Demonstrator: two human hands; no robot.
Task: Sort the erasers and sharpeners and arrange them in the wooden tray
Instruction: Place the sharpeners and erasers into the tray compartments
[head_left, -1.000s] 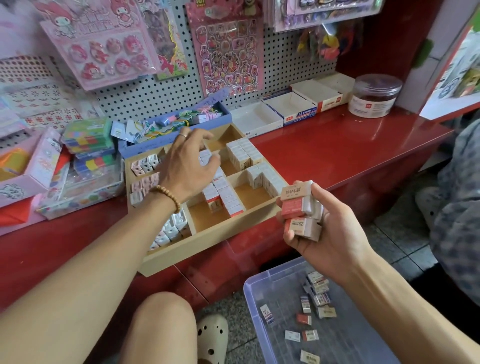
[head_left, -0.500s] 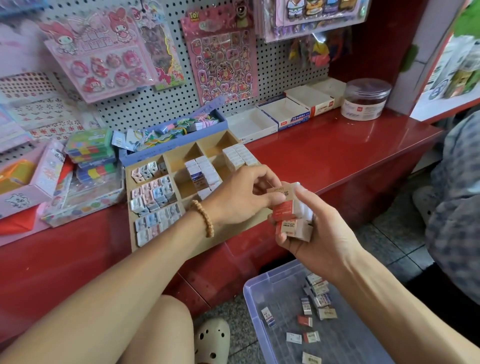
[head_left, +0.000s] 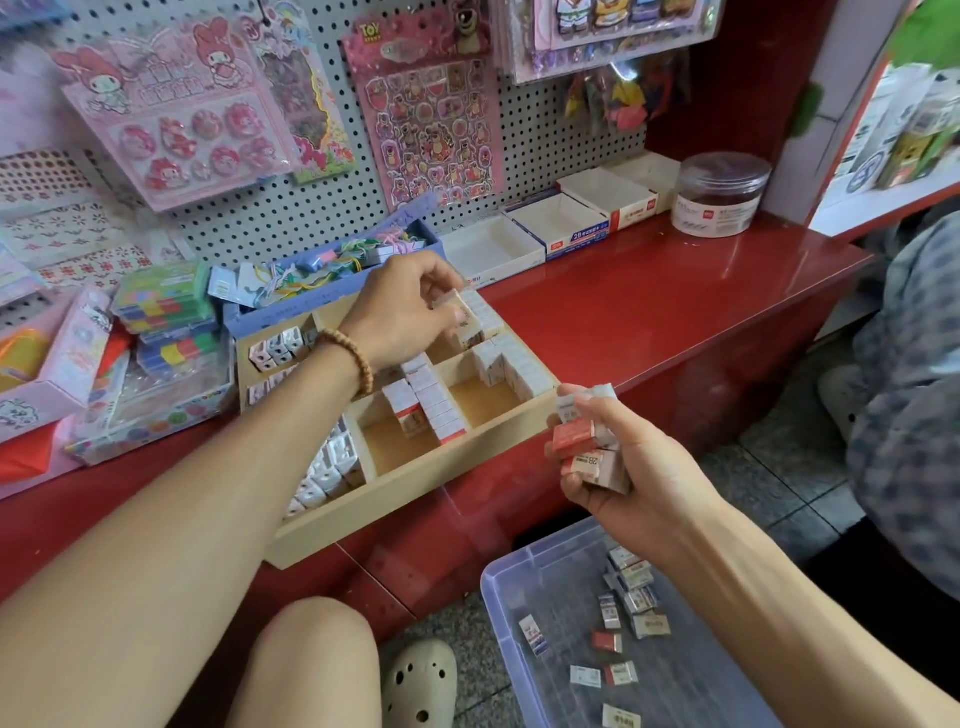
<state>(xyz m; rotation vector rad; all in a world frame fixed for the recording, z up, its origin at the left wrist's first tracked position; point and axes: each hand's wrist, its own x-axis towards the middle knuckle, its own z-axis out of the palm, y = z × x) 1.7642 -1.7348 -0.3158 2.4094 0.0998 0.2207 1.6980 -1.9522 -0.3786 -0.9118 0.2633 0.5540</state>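
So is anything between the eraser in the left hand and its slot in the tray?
Nothing visible: the left hand holds the eraser directly over the wooden tray, beside the rows already standing there.

wooden tray (head_left: 415, 480) on counter (head_left: 649, 312) | plastic bin (head_left: 498, 587) below, right

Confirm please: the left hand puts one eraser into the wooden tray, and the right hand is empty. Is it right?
Not quite. The right hand is not empty: the head view shows it gripping a stack of erasers. The rest holds: the left hand pinches one eraser over the wooden tray.
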